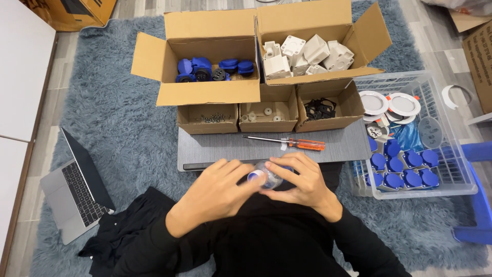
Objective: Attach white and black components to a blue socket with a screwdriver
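A small blue-and-white part point(264, 178) is clenched between the left hand point(218, 192) and right hand point(302, 182), and could be dropped onto the rug point(128, 118) below the grip if pressure slackened.

Bright, even indoor light from above, no hard shadows; soft shade only under the box flaps point(154, 54) and near the black sleeves point(287, 241). Slight glare on the white round fittings point(389, 105), far right. Sharp mid-frame; mild wide-angle bend at the edges, esp. the laptop point(77, 192), left.

Screwdriver point(285, 142) alone on grey board point(215, 146)
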